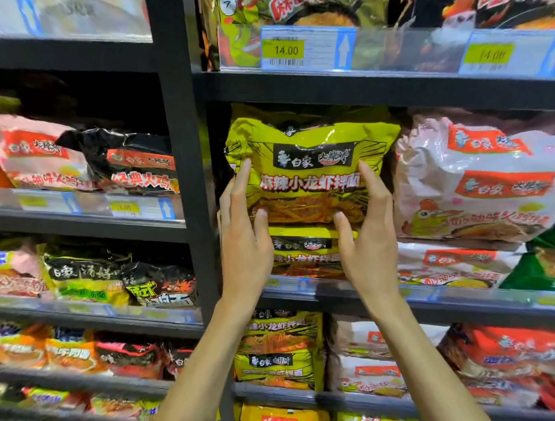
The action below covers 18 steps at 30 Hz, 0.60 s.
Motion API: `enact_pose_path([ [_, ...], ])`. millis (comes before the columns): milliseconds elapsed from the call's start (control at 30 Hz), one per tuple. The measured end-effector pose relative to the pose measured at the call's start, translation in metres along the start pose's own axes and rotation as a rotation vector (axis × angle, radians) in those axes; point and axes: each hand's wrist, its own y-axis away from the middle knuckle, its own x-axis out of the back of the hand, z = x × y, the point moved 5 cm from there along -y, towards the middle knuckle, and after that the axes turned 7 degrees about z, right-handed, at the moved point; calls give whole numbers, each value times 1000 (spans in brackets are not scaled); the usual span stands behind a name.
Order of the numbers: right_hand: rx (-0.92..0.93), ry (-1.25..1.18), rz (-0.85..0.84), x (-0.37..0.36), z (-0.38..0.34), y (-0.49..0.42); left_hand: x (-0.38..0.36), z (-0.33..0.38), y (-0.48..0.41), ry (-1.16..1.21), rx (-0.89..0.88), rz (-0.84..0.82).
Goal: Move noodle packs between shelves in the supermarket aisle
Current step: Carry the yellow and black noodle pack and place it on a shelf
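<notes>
Left hand (242,240), right hand (368,238): each grip narrow, pinching the sides of the yellow noodle pack (309,165) above the lower yellow pack (306,256).

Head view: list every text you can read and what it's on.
"14.00": price tag, top centre.
"白家", "麻辣小龙虾拌面": yellow noodle pack.
"白家": pink pack to its right.
Right-hand price tag, lower shelf tags, barcodes and fine print: too blurred to read.
</notes>
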Motion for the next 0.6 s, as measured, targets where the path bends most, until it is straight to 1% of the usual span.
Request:
enact_pose_path([
  [133, 4, -54, -18, 5, -1, 7, 3, 3, 10, 42, 37, 22],
  [400, -14, -67, -86, 25, -6, 12, 12, 12, 23, 70, 69, -41],
  [600, -7, 11, -160, 37, -10, 14, 19, 20, 31, 48, 102, -64],
])
